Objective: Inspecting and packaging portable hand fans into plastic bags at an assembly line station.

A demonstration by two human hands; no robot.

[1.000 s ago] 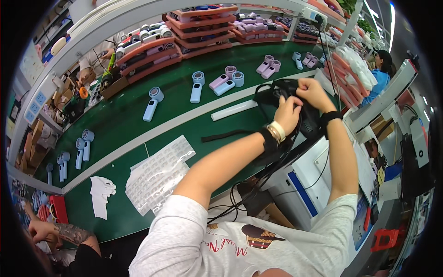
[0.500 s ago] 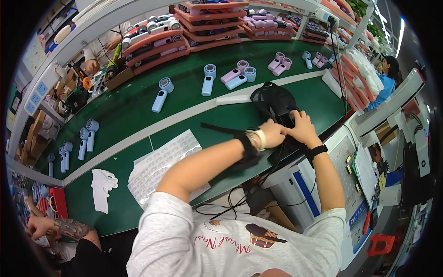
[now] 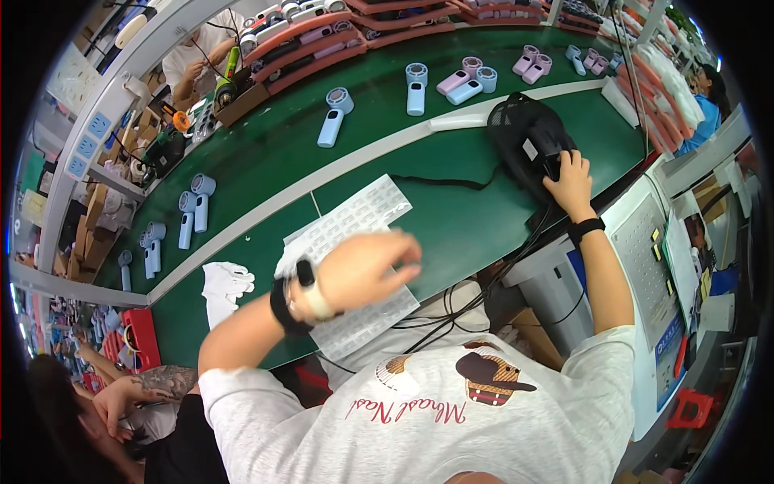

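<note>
The black fan point(image 3: 528, 141) lies on its side on the green bench point(image 3: 451, 218), close to the right end of the bench's near edge, its mesh guard turned toward the white dividing strip point(image 3: 339, 173) that runs the length of the bench top. The right hand point(image 3: 571, 181) rests on the fan's lower rear part, fingers curled down onto the dark housing and touching it; how tightly they grip cannot be told. A black cable point(image 3: 451, 179) trails from the fan leftward across the green surface, and more black cables point(image 3: 484, 282) hang over the near edge below the hand. The left hand point(image 3: 367, 270) hovers above the sheet of white labels point(image 3: 351, 234), which lies at the near edge around the middle of the bench; the hand is blurred, its fingers loosely bent and close together, and whether they pinch anything cannot be told. A black band and a pale band circle that wrist, and a black band circles the right wrist. A white glove point(image 3: 226, 286) lies left of the label sheet, near the same edge. Beyond the white strip, pale blue handheld fans point(image 3: 332, 121) and pink ones point(image 3: 532, 64) lie scattered on the far half of the bench. Red trays point(image 3: 306, 40) line the far edge. A grey machine point(image 3: 645, 266) stands just off the right end.
</note>
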